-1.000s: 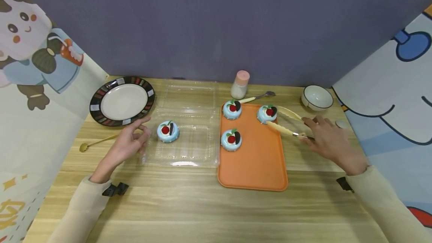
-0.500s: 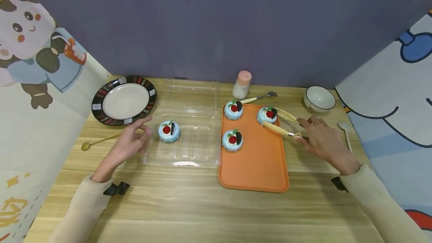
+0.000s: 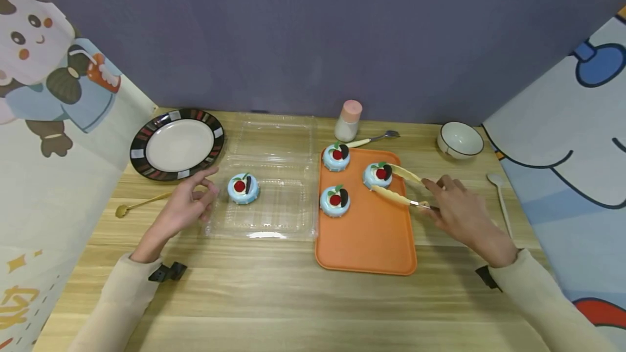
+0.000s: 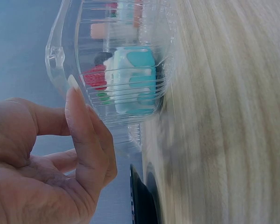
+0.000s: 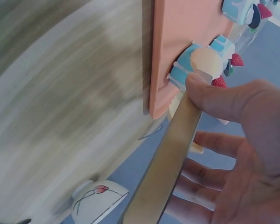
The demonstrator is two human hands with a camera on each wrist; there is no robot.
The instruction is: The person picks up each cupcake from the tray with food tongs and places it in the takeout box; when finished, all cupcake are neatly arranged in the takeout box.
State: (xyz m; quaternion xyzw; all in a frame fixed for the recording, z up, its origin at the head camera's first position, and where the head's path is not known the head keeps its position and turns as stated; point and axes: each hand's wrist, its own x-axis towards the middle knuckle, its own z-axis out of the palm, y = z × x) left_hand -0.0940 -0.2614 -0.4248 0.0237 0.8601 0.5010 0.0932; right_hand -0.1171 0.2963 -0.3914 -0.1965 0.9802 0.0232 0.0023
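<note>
Beyond the pale sleeves (image 3: pixel 114 292) and a stretch of wooden surface (image 3: pixel 274 297) lies the orange tray (image 3: pixel 364 249), the clear container (image 3: pixel 288 213) just beside its left edge. By the container's left rim is the left grip (image 3: pixel 186 208), a bare hand with loosely bent fingers that holds nothing; the left wrist view sets one fingertip right at the rim, contact unclear, and shows the ribbed side wall that the head view barely gives. Behind that wall sits the boxed cake (image 3: pixel 243 189). The right grip (image 3: pixel 462 213) is curled firmly round the tongs (image 3: pixel 396 196) — only the right wrist view shows the thumb along the metal. Their pale arms flank the blue cake (image 3: pixel 376 176) at the tray's back right; whether it is lifted cannot be told. Two more cakes (image 3: pixel 335 201) stand along the tray's left edge. Farther off are the striped-rim plate (image 3: pixel 180 145) and the bowl (image 3: pixel 460 140) — its painted red bud shows only from the right wrist — then a fork (image 3: pixel 362 142) and a pink-capped bottle (image 3: pixel 349 121) before the dark wall (image 3: pixel 293 42).
</note>
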